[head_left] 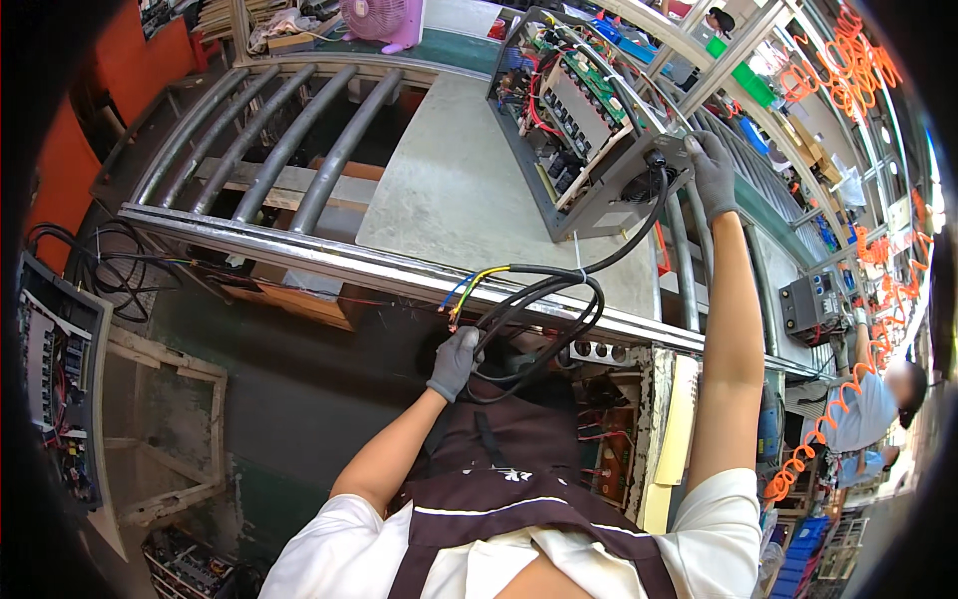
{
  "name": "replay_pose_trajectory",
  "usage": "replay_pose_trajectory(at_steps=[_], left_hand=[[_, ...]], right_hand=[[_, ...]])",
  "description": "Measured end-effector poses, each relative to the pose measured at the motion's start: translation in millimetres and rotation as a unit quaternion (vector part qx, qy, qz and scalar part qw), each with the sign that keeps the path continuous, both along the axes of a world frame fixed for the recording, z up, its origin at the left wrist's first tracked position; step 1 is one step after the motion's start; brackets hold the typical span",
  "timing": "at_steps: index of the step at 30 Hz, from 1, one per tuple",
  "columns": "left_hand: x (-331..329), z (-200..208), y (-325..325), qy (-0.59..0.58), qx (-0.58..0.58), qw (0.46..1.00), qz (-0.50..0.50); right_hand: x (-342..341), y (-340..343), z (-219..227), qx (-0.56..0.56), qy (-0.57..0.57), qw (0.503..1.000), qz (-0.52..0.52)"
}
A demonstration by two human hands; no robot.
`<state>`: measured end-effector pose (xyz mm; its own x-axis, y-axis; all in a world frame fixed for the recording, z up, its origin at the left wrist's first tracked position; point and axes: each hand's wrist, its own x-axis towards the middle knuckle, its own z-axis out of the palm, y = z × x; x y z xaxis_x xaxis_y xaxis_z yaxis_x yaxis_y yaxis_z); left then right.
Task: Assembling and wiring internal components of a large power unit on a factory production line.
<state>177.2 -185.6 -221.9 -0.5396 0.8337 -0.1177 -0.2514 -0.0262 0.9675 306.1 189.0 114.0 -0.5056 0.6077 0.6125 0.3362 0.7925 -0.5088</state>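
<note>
The metal box (pixel 611 208) is standing on the grey tabletop (pixel 424 185) in the upper middle of the frame, its open side showing circuit boards and wiring. The left hand (pixel 456 365), gloved, is closing its fingers on the looped black cable (pixel 544 270) near the centre. The right hand (pixel 713 172), also gloved, is touching the box's end panel at its upper right corner; how firmly it is gripping, I cannot tell.

As for progress, the cable is already entering the end panel through a black fitting (pixel 655 160), and a white tie (pixel 581 270) is binding its loops, so that part is looking done. At the other end, loose coloured wires (pixel 465 291) are sticking out beside the left hand, joined to nothing that is showing. The box is lacking a cover on its visible side, so closing it is seemingly remaining. Rollers (pixel 267 150) are lying at the upper left of the frame.
</note>
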Motion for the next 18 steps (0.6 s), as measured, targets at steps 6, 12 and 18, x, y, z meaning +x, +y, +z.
replay_pose_trajectory(at_steps=[6,12,18], left_hand=[[0.3,0.5,4.2,0.001,-0.007,1.0,-0.014],[3.4,-11.0,2.8,-0.002,0.005,1.0,-0.006],[2.7,-3.2,2.5,0.011,0.004,1.0,-0.011]], right_hand=[[-0.1,-4.7,-0.9,0.001,0.013,1.0,-0.007],[-8.5,-11.2,-3.9,0.032,0.024,0.999,-0.008],[-1.6,-9.9,-1.8,0.068,-0.001,0.997,-0.022]])
